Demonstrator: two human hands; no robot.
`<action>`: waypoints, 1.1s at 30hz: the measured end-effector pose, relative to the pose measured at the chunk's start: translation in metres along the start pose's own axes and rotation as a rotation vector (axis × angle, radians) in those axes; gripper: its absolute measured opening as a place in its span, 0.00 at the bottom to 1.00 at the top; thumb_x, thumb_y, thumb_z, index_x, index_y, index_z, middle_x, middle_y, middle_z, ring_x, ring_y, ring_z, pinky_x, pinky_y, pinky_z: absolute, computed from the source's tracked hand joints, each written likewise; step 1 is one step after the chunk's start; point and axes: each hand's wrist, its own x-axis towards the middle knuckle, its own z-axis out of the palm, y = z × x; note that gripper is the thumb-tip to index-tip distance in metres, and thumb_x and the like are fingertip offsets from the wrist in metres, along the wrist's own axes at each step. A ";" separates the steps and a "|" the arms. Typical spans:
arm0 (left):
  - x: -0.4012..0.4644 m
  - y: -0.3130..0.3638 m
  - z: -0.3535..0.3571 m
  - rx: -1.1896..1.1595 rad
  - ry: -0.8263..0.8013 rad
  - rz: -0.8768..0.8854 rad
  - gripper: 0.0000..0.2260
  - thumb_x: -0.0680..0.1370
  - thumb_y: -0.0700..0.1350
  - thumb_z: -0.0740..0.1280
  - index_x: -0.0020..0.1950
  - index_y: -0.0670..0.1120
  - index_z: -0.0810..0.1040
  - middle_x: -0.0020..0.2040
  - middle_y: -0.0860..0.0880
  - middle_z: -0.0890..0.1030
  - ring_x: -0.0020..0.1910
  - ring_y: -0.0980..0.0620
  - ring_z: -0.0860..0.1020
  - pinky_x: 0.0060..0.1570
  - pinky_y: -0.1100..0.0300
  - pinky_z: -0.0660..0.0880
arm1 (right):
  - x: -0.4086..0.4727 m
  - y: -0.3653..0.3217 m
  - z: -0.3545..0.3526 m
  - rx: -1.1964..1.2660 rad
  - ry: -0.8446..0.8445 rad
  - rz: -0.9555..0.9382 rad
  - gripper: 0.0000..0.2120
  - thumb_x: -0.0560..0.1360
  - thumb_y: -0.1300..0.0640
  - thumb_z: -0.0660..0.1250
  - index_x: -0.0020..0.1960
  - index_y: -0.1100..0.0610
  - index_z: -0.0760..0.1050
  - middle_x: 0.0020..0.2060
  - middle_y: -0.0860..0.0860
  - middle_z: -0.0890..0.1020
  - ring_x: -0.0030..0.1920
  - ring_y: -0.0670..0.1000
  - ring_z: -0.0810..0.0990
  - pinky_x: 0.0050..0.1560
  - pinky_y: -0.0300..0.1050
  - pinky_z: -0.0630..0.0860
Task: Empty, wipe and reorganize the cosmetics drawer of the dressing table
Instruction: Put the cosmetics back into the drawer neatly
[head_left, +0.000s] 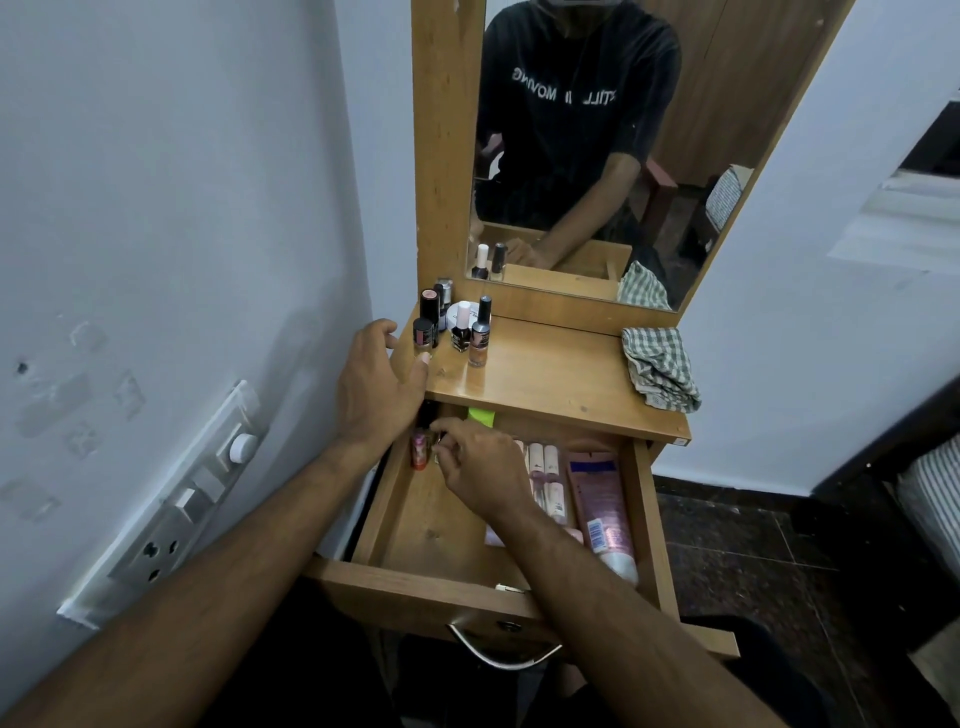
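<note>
The wooden drawer of the dressing table stands pulled open. Inside it lie a pink tube, pale bottles, a red bottle and a green item at the back. My right hand reaches into the drawer's back left, its fingers curled on a small dark item beside the red bottle. My left hand hovers at the tabletop's left edge, its fingers relaxed, next to a group of nail polish bottles. A checked cloth lies on the tabletop at the right.
A mirror rises behind the tabletop and reflects a person. A white wall with a switch panel is close on the left. A metal handle hangs on the drawer front. Dark floor and a bed edge lie to the right.
</note>
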 end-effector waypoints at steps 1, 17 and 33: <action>0.002 0.001 0.001 -0.004 -0.003 -0.019 0.23 0.78 0.52 0.70 0.69 0.44 0.70 0.60 0.49 0.76 0.56 0.56 0.71 0.52 0.61 0.69 | -0.001 0.001 0.000 0.002 0.000 0.003 0.13 0.76 0.57 0.71 0.60 0.53 0.81 0.45 0.49 0.86 0.45 0.52 0.83 0.43 0.44 0.78; 0.021 0.007 0.011 0.020 -0.065 -0.097 0.15 0.76 0.51 0.73 0.59 0.45 0.78 0.52 0.49 0.84 0.50 0.49 0.81 0.49 0.54 0.79 | -0.001 0.011 0.000 -0.053 -0.135 0.057 0.12 0.77 0.54 0.69 0.59 0.51 0.83 0.50 0.53 0.85 0.48 0.56 0.83 0.44 0.45 0.75; 0.016 0.003 0.008 -0.009 -0.073 0.005 0.14 0.77 0.51 0.72 0.58 0.46 0.81 0.49 0.50 0.84 0.47 0.51 0.80 0.44 0.57 0.77 | -0.001 0.014 -0.002 -0.106 -0.343 0.156 0.17 0.80 0.45 0.65 0.64 0.53 0.79 0.52 0.55 0.85 0.55 0.57 0.82 0.51 0.48 0.78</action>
